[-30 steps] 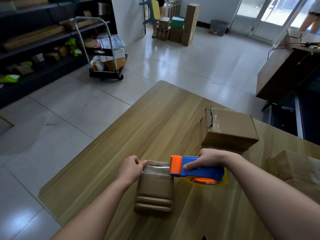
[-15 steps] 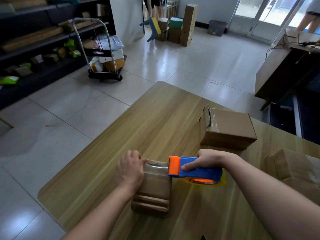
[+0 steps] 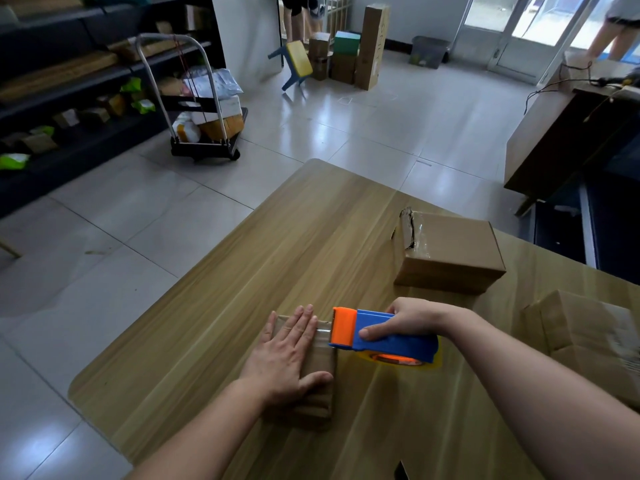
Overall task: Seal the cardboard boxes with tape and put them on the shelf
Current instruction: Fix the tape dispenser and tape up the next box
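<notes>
Head view: we look down over a wooden table (image 3: 277,254) onto both our hands
Left hand (image 3: 291,355): we lay it flat on the small box (image 3: 320,362); fingers straight and together, thumb spread along the near side, pressing down
Right hand (image 3: 412,320): our fingers wrap the blue body of the tape dispenser (image 3: 388,337); thumb on its near face; its orange end touches the small box's right edge
Tape (image 3: 323,332): a clear strip runs from the orange end across the box top to our fingertips
Small box: near the table's left edge, bare wood all round it
Other boxes: a taped box (image 3: 450,251) lies well apart toward the far right; another box (image 3: 588,334) lies at the right edge of view
Table edges: rounded corners at the far end and near left
Room to move: open tiled floor (image 3: 138,220) lies between table and shelf (image 3: 69,81); a loaded cart (image 3: 207,109) stands just before the shelf
</notes>
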Demonstrator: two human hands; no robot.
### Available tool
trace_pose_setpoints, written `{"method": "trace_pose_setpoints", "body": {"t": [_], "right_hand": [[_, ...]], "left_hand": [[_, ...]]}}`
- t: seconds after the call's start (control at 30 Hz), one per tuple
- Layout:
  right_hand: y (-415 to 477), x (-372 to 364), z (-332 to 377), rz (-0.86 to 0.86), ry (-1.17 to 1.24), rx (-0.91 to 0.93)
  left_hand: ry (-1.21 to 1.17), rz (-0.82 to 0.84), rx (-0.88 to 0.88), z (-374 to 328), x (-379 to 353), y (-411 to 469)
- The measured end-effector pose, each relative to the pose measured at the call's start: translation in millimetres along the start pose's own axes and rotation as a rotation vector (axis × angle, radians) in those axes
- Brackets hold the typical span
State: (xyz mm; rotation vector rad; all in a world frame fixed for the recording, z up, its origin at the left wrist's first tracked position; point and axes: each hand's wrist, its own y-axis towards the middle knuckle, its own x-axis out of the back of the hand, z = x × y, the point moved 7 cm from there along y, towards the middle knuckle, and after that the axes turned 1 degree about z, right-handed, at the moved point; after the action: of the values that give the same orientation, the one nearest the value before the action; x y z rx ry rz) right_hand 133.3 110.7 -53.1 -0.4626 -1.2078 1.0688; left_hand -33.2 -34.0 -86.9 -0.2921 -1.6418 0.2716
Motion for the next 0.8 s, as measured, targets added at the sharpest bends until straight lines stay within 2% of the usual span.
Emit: {"method": "trace_pose_setpoints", "body": {"t": [0.6, 0.8], "right_hand": [[-14, 4, -7, 0.046, 0.052, 0.028], [-34, 17, -36, 0.096, -0.034, -0.071]], "left_hand": [[0.002, 0.011, -0.019, 0, 1, 0], [-0.038, -0.029, -0.042, 2, 2, -2]]}}
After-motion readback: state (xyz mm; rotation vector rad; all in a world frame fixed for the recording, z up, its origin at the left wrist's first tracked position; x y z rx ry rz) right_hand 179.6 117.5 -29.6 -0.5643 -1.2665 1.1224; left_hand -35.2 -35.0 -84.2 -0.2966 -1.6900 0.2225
